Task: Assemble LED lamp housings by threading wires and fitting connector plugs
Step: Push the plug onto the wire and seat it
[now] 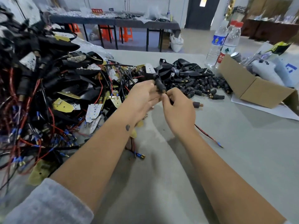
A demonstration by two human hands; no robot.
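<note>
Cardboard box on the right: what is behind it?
Behind the cardboard box stand clear water bottles, with white devices and plastic packaging beside them. The bottles' bases and whatever lies low behind the box wall are hidden.

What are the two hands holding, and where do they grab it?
The left hand grips a black plug around its lower body. The right hand pinches something at the plug's bottom tip, too small to tell.

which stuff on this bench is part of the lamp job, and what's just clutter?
Job:
- left hand, black housing
- right hand, red-black wire
- loose plugs
- empty housings
- LED board and wire heap

Lying about:
- water bottles
- cardboard box
- white bags
</note>
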